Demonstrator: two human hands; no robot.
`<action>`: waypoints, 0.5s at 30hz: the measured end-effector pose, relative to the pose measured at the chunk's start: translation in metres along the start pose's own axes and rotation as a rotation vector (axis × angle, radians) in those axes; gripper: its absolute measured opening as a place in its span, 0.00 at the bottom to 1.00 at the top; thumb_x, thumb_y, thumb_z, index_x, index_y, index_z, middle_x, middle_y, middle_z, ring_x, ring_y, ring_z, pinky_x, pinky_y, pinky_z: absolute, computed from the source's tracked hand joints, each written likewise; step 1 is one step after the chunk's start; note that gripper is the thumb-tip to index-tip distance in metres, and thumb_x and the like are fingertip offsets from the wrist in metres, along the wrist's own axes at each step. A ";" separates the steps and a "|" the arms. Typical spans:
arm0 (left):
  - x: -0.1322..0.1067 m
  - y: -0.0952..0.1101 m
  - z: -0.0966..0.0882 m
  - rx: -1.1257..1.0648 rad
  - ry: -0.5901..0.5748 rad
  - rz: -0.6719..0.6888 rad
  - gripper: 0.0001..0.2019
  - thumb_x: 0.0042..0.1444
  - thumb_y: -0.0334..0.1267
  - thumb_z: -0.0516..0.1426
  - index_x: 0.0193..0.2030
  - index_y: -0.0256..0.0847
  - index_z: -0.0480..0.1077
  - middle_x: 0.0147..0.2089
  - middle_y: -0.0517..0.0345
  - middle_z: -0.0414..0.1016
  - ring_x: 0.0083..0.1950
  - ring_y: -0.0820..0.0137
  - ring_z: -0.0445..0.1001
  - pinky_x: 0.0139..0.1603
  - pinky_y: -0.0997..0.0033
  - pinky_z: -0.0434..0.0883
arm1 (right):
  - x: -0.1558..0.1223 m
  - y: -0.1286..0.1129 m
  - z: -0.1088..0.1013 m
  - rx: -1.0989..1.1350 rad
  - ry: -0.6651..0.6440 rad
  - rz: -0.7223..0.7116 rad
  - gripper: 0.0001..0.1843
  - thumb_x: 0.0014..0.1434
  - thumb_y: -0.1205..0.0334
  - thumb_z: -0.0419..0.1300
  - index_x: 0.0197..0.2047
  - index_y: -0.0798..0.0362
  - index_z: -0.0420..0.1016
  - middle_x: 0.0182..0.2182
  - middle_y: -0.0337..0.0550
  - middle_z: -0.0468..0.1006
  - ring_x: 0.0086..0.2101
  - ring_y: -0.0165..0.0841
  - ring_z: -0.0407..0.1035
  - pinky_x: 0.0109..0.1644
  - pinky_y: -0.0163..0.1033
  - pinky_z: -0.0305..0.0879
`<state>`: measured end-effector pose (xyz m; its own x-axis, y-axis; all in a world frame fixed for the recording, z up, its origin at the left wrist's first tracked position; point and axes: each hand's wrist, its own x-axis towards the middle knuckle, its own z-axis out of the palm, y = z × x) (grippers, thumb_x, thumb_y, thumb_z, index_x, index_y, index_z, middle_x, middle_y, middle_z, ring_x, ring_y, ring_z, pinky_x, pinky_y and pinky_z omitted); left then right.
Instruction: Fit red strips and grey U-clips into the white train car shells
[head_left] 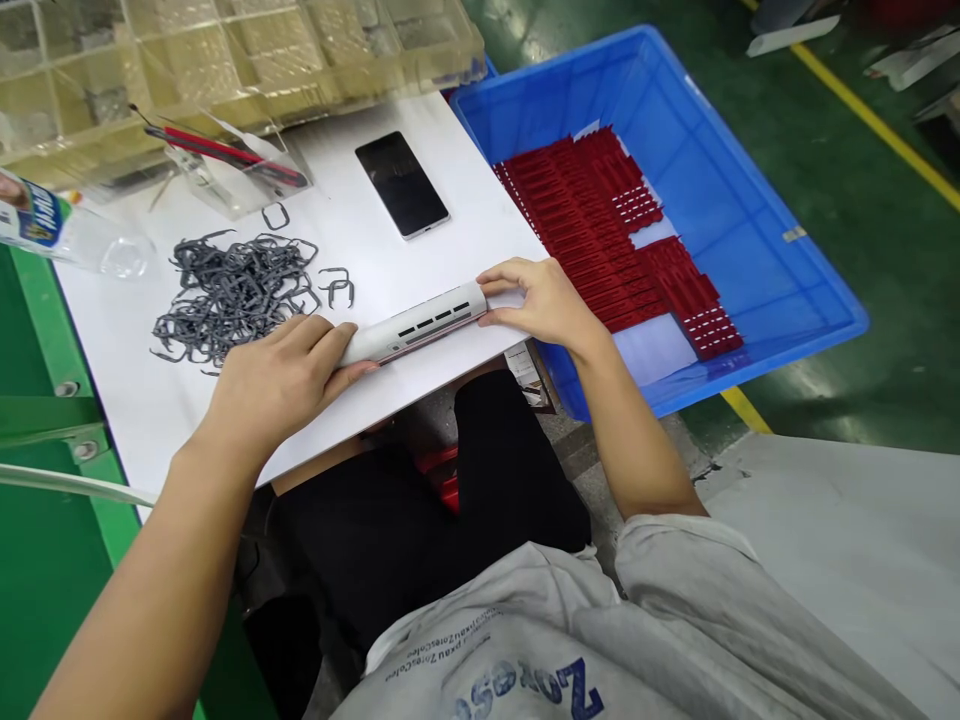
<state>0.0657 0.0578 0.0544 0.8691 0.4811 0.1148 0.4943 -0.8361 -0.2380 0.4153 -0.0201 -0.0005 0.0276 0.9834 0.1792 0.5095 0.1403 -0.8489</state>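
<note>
A long white plastic housing [429, 318] with a row of dark slots along its side lies slantwise near the front edge of the white table [352, 255]. My left hand [289, 375] grips its left end, thumb in front and fingers over the top. At the opposite end, my right hand [534, 300] pinches the housing between thumb and fingers. Left of it is a tangled heap of dark grey rubber rings [232, 295], just beyond my left hand. Two loose grey pieces [337, 286] lie between the heap and the housing, and one ring [275, 215] sits behind.
A smartphone [402, 185] lies behind the housing. At the back are a clear tray of tools [240, 180] and a yellowish compartment box [300, 60]. A plastic bottle [97, 240] lies at left. The blue bin [757, 240] on the right holds red slotted parts [592, 235].
</note>
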 end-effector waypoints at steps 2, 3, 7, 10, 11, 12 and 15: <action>0.003 0.001 -0.001 -0.017 -0.058 -0.006 0.35 0.82 0.62 0.39 0.56 0.37 0.78 0.47 0.44 0.83 0.47 0.56 0.80 0.31 0.62 0.64 | 0.000 0.002 0.000 0.002 -0.011 0.015 0.22 0.51 0.65 0.81 0.50 0.50 0.88 0.48 0.42 0.91 0.54 0.49 0.86 0.66 0.55 0.78; 0.004 0.001 -0.002 -0.033 -0.088 -0.012 0.34 0.82 0.62 0.40 0.56 0.38 0.78 0.48 0.43 0.83 0.48 0.55 0.80 0.32 0.62 0.65 | 0.000 0.003 -0.001 -0.001 -0.012 0.014 0.23 0.52 0.63 0.81 0.52 0.50 0.88 0.49 0.43 0.91 0.54 0.50 0.85 0.67 0.56 0.77; 0.003 0.001 -0.001 -0.107 -0.141 -0.053 0.30 0.82 0.61 0.41 0.59 0.43 0.75 0.48 0.44 0.82 0.51 0.53 0.81 0.33 0.62 0.65 | 0.000 0.005 -0.005 -0.030 -0.036 -0.049 0.40 0.53 0.50 0.84 0.67 0.47 0.82 0.61 0.47 0.86 0.63 0.53 0.79 0.75 0.61 0.70; 0.001 0.000 0.004 -0.131 -0.162 -0.071 0.30 0.82 0.62 0.41 0.60 0.42 0.75 0.51 0.44 0.81 0.52 0.51 0.81 0.32 0.61 0.64 | -0.002 0.007 -0.008 -0.035 -0.103 -0.095 0.46 0.56 0.42 0.82 0.73 0.44 0.77 0.66 0.46 0.83 0.66 0.54 0.76 0.76 0.60 0.68; 0.001 0.000 0.005 -0.141 -0.178 -0.075 0.30 0.82 0.62 0.41 0.59 0.42 0.75 0.51 0.43 0.81 0.52 0.50 0.81 0.32 0.61 0.64 | -0.002 0.008 -0.009 -0.039 -0.126 -0.111 0.44 0.58 0.41 0.80 0.73 0.43 0.77 0.66 0.46 0.83 0.66 0.54 0.76 0.76 0.60 0.68; 0.002 0.001 0.006 -0.152 -0.199 -0.083 0.30 0.82 0.62 0.42 0.59 0.41 0.75 0.51 0.42 0.81 0.53 0.49 0.81 0.32 0.61 0.64 | -0.002 0.009 -0.008 -0.047 -0.145 -0.128 0.42 0.60 0.42 0.79 0.72 0.43 0.78 0.65 0.46 0.83 0.65 0.54 0.75 0.76 0.60 0.68; 0.007 0.003 0.009 -0.194 -0.270 -0.109 0.28 0.81 0.61 0.45 0.53 0.40 0.75 0.50 0.40 0.81 0.53 0.47 0.81 0.33 0.61 0.65 | 0.002 0.011 -0.004 -0.095 -0.175 -0.167 0.34 0.61 0.47 0.78 0.68 0.44 0.82 0.63 0.49 0.83 0.64 0.56 0.74 0.75 0.63 0.65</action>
<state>0.0728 0.0611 0.0464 0.7875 0.6011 -0.1363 0.6008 -0.7980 -0.0477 0.4248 -0.0170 -0.0077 -0.2088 0.9535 0.2174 0.5729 0.2994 -0.7630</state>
